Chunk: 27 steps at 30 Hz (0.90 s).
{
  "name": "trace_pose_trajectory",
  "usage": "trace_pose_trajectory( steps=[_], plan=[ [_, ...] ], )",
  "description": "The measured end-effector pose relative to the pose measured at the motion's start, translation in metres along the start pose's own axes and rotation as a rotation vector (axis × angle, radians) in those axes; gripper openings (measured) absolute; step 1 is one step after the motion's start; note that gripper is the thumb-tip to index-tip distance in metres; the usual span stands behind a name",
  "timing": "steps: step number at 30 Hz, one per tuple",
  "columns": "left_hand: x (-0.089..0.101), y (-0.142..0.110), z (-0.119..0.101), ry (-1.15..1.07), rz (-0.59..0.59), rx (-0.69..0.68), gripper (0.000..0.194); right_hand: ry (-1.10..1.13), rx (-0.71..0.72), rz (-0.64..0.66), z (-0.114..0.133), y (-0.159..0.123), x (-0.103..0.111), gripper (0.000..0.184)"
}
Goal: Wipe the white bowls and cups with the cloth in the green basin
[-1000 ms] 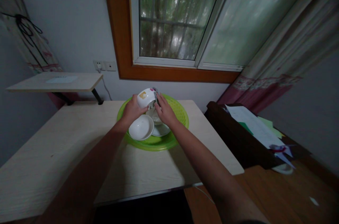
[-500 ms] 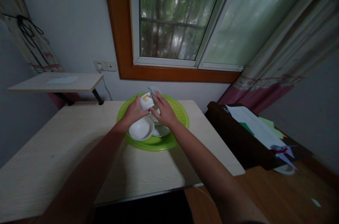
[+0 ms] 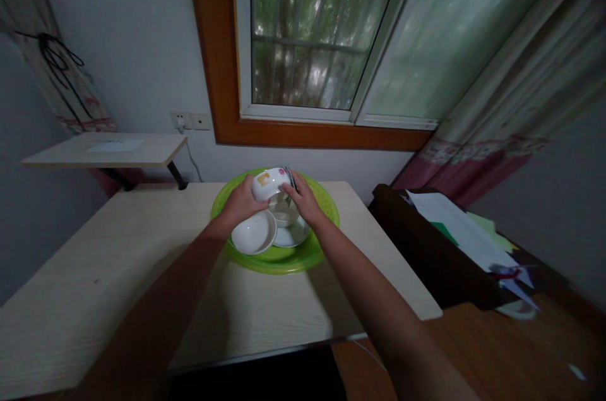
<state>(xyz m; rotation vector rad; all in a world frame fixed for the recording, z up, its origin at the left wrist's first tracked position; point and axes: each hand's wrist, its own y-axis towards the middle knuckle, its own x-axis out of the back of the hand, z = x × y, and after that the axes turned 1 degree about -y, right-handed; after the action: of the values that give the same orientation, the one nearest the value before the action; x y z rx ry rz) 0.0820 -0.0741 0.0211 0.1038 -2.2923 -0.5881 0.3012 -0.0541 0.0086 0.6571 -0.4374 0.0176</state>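
A white bowl (image 3: pixel 267 182) with a yellow and pink pattern is tilted on its side above a green plastic basin (image 3: pixel 284 265). My left hand (image 3: pixel 241 204) is closed around the bowl's left side. My right hand (image 3: pixel 305 200) is closed at its right end, thumb on the outer wall, with a thin greyish cloth (image 3: pixel 290 176) mostly hidden under the fingers. Below my left hand a white bowl (image 3: pixel 254 233) rests upright in the basin. Another pale bowl (image 3: pixel 284 211) stands beside it, partly covered by my hands, and a white plate (image 3: pixel 292 235) lies near it.
The basin stands on a light wooden table (image 3: pixel 156 275) against the wall. At the back left is a small raised shelf (image 3: pixel 108 151) with a paper on it. Right of the table, a dark brown piece of furniture (image 3: pixel 416 246) carries papers. A window (image 3: pixel 312 35) is ahead.
The held bowl has turned, so more of its patterned wall shows. My right hand has shifted slightly right and down around its end; the cloth that stuck up above the fingers now shows less.
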Motion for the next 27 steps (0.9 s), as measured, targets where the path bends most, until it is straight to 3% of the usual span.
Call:
trace_pose_trajectory(
  steps=[7, 12, 20, 27],
  plan=[
    [0.000, 0.001, 0.003, -0.090, -0.027, 0.035, 0.050, 0.054, -0.027, 0.020, -0.001, 0.002, -0.001, 0.076],
    [-0.003, 0.001, 0.007, -0.156, 0.002, 0.053, 0.052, 0.020, -0.044, -0.014, -0.004, 0.002, -0.001, 0.074],
    [-0.006, 0.003, 0.010, -0.164, -0.033, -0.060, 0.067, -0.076, -0.030, -0.076, -0.010, 0.003, -0.001, 0.074],
    [-0.003, 0.003, 0.008, -0.093, -0.067, -0.148, 0.068, -0.120, 0.055, -0.085, -0.009, 0.001, -0.001, 0.075]
  ],
)
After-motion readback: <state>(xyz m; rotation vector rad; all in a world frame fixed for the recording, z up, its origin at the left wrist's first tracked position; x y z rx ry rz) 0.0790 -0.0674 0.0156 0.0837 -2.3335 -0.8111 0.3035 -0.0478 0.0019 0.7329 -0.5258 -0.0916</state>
